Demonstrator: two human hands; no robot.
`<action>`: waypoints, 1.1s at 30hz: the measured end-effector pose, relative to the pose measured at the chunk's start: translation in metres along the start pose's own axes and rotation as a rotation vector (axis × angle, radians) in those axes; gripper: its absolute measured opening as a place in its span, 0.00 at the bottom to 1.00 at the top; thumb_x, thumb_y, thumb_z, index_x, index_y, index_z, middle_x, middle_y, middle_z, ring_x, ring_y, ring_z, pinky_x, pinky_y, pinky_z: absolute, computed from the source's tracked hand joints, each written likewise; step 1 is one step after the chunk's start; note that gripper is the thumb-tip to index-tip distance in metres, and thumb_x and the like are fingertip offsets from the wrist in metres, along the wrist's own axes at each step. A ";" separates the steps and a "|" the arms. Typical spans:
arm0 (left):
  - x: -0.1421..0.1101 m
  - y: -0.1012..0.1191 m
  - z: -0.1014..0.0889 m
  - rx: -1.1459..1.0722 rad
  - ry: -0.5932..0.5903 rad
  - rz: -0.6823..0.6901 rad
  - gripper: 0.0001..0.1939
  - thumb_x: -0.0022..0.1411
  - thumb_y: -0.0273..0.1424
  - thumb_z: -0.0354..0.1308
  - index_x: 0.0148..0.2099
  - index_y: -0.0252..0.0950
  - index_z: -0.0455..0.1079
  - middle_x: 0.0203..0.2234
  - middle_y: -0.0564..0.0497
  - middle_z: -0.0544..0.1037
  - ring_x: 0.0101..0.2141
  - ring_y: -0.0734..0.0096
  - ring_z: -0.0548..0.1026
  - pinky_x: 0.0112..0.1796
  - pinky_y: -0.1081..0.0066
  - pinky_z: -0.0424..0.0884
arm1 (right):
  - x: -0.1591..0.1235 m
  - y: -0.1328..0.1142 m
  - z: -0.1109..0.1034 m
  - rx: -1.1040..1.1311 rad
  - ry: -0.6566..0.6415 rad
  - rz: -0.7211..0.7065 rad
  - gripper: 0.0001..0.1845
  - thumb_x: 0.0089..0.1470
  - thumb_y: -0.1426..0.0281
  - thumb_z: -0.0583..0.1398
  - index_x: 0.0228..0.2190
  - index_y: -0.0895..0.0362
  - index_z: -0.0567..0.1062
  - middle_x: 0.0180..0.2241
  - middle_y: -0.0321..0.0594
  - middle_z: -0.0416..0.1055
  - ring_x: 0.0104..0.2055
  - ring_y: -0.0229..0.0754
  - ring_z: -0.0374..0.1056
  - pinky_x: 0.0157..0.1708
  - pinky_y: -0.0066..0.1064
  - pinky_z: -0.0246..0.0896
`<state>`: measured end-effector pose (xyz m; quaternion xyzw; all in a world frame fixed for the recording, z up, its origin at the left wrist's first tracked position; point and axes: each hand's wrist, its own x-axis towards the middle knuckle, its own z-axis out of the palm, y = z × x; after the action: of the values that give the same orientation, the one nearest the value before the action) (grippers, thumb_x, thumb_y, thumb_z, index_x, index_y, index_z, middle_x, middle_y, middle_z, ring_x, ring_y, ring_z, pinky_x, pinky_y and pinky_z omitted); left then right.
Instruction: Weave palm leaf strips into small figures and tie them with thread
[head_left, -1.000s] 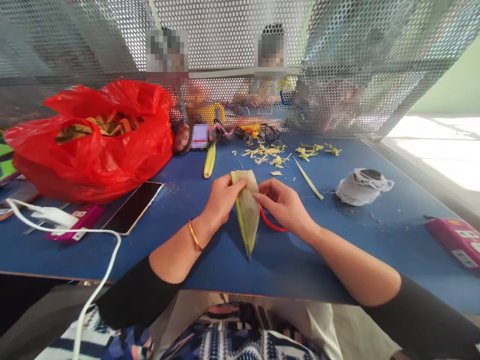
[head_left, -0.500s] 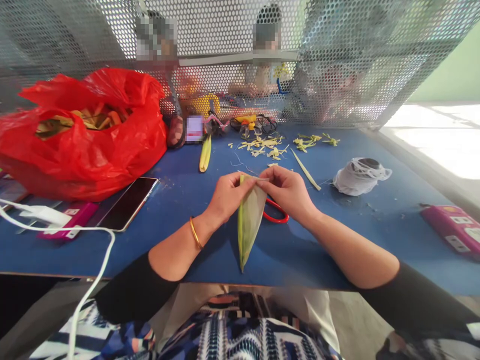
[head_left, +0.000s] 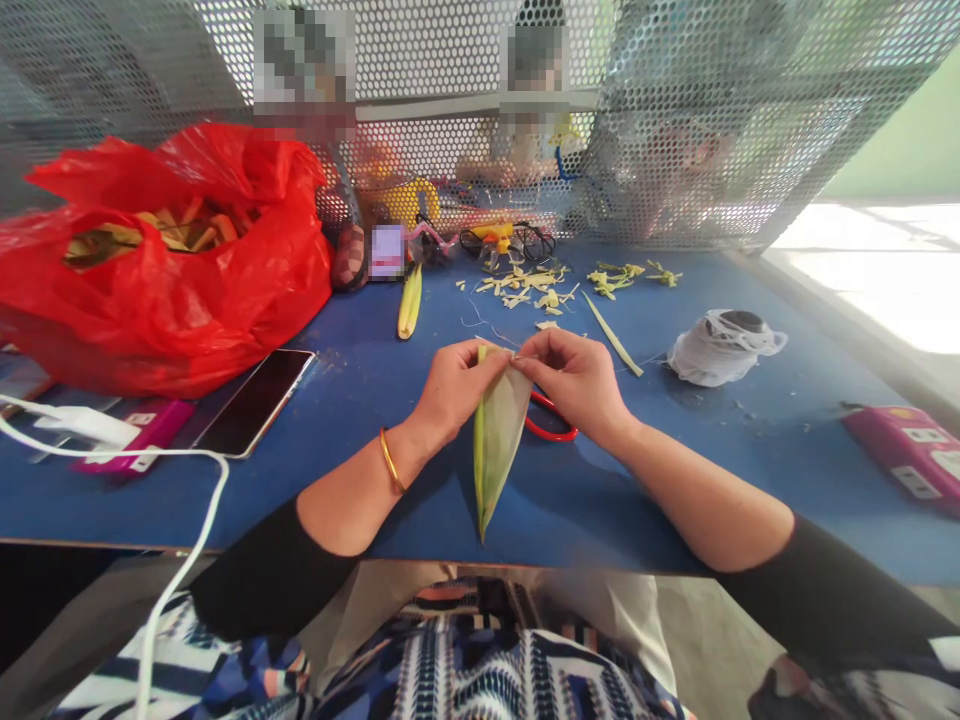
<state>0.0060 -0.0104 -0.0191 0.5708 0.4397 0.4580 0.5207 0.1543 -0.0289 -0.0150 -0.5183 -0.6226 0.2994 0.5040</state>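
A pale green folded leaf cone (head_left: pixel 495 445) hangs point-down over the blue table (head_left: pixel 675 460). My left hand (head_left: pixel 450 390) pinches its upper left edge, and a gold bangle sits on that wrist. My right hand (head_left: pixel 577 385) pinches the upper right edge, fingers closed at the rim. Under my right hand lie red-handled scissors (head_left: pixel 555 428), partly hidden.
A red plastic bag (head_left: pixel 165 265) of leaf strips sits at the left. A phone (head_left: pixel 255 400), a white cable (head_left: pixel 150 470) and a pink power strip (head_left: pixel 142 430) lie near it. Leaf scraps (head_left: pixel 540 285), a white thread spool (head_left: pixel 724 345) and another pink power strip (head_left: pixel 907 465) lie right. Mesh screen behind.
My right hand moved up from the leaf's side to its top edge, and both hands now pinch the rim close together. The cone's top has been folded narrower.
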 end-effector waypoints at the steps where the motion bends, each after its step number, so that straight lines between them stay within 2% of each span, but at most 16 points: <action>1: 0.001 -0.001 0.000 -0.012 0.004 0.002 0.14 0.53 0.39 0.62 0.23 0.35 0.69 0.19 0.57 0.67 0.22 0.78 0.60 0.25 0.74 0.58 | 0.000 0.000 0.000 0.011 0.009 -0.002 0.07 0.47 0.66 0.63 0.24 0.56 0.71 0.20 0.31 0.66 0.23 0.33 0.58 0.24 0.28 0.53; 5: 0.002 -0.003 -0.001 -0.009 0.053 0.024 0.13 0.53 0.39 0.63 0.26 0.35 0.72 0.21 0.55 0.70 0.24 0.76 0.63 0.26 0.75 0.60 | 0.001 0.006 0.002 0.131 -0.038 0.087 0.15 0.43 0.60 0.67 0.27 0.55 0.69 0.22 0.32 0.68 0.25 0.34 0.62 0.26 0.29 0.57; 7: 0.002 -0.004 0.000 -0.004 0.062 0.026 0.12 0.54 0.39 0.64 0.27 0.34 0.73 0.21 0.55 0.71 0.24 0.76 0.63 0.27 0.75 0.61 | 0.001 0.009 0.003 0.129 -0.071 0.118 0.14 0.45 0.60 0.65 0.25 0.55 0.69 0.21 0.31 0.67 0.24 0.34 0.60 0.25 0.29 0.55; 13: -0.001 -0.010 0.007 -0.083 0.042 -0.006 0.16 0.56 0.43 0.63 0.32 0.33 0.75 0.24 0.54 0.73 0.25 0.76 0.64 0.27 0.74 0.62 | -0.001 0.008 0.004 0.004 0.070 0.048 0.10 0.48 0.66 0.61 0.21 0.55 0.67 0.18 0.28 0.61 0.21 0.32 0.54 0.23 0.28 0.50; 20: -0.002 -0.009 0.007 -0.022 0.076 0.023 0.15 0.59 0.41 0.60 0.28 0.35 0.71 0.20 0.57 0.67 0.23 0.77 0.60 0.25 0.75 0.58 | -0.007 -0.002 0.005 -0.085 0.129 -0.057 0.09 0.49 0.66 0.61 0.21 0.54 0.69 0.18 0.31 0.66 0.22 0.33 0.57 0.24 0.28 0.53; 25: -0.003 -0.008 0.006 0.026 0.100 0.055 0.16 0.59 0.41 0.60 0.26 0.35 0.70 0.20 0.56 0.67 0.23 0.76 0.60 0.25 0.74 0.57 | -0.009 -0.002 0.006 -0.099 0.139 -0.086 0.10 0.50 0.66 0.61 0.21 0.54 0.69 0.19 0.31 0.66 0.22 0.34 0.58 0.24 0.29 0.54; 33: -0.002 -0.006 0.006 -0.083 0.064 0.019 0.18 0.53 0.46 0.64 0.29 0.34 0.73 0.20 0.55 0.69 0.23 0.76 0.62 0.25 0.74 0.60 | -0.006 0.005 0.009 -0.071 0.097 -0.025 0.09 0.50 0.66 0.60 0.21 0.54 0.67 0.18 0.30 0.62 0.22 0.33 0.55 0.24 0.28 0.52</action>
<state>0.0115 -0.0134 -0.0253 0.5378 0.4313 0.4990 0.5251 0.1476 -0.0317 -0.0236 -0.5418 -0.6141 0.2454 0.5187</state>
